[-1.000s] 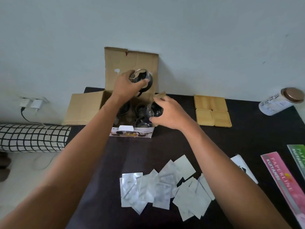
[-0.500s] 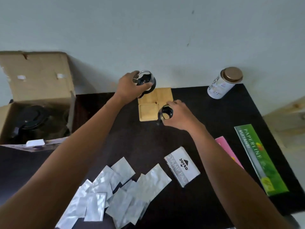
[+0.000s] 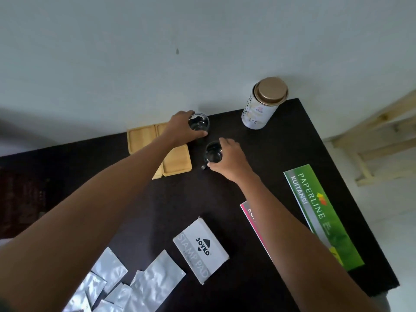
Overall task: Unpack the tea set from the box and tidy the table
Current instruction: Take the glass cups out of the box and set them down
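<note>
- Head view: crinkled silver foil sachets [image 3: 135,287], too overlapped to count, lie nearest, below both forearms.
- Right hand [image 3: 229,159] grips one clear round glass cup [image 3: 212,153]; contents unclear.
- Left hand [image 3: 182,129] grips the second glass cup [image 3: 200,124] beside smooth wooden coasters [image 3: 176,162].
- Beyond the hands: one cylindrical tin [image 3: 261,104].

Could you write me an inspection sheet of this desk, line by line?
Surface: dark table against a pale wall.
Job's things: two glass cups, far cup, near cup, on the table beside wooden coasters.
Clutter: tin canister, stamp pad box, green receipt book, pink book, foil sachets.
Grippers: left hand grips far cup; right hand grips near cup.
Cables: nothing seen.
Surroundings: wooden frame at right.
</note>
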